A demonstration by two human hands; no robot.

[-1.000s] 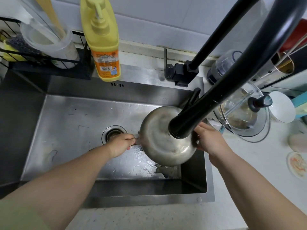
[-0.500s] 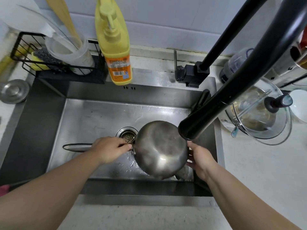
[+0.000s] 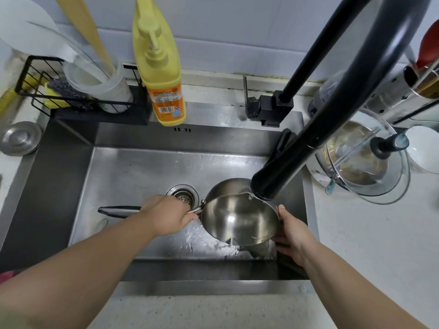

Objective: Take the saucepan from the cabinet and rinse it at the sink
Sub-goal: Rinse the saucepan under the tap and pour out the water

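A steel saucepan point(image 3: 237, 217) is held over the right half of the steel sink point(image 3: 142, 176), its open mouth turned up toward me. Its dark handle sticks out to the left. My left hand point(image 3: 166, 218) grips that handle close to the bowl. My right hand point(image 3: 293, 236) holds the pan's right rim and side. The black faucet head point(image 3: 273, 184) hangs just above the pan's far rim, and water runs from it into the pan. The wet sink floor glistens under the pan.
The drain strainer point(image 3: 184, 197) lies left of the pan. A yellow soap bottle point(image 3: 160, 65) and a black wire rack point(image 3: 78, 91) with a white cup stand behind the sink. A glass lid point(image 3: 363, 160) over a pot sits on the right counter, and a steel lid point(image 3: 20, 137) at far left.
The pan was bottom-up toward me before; it is now turned so its inside faces up under the faucet. Both hands kept their hold.
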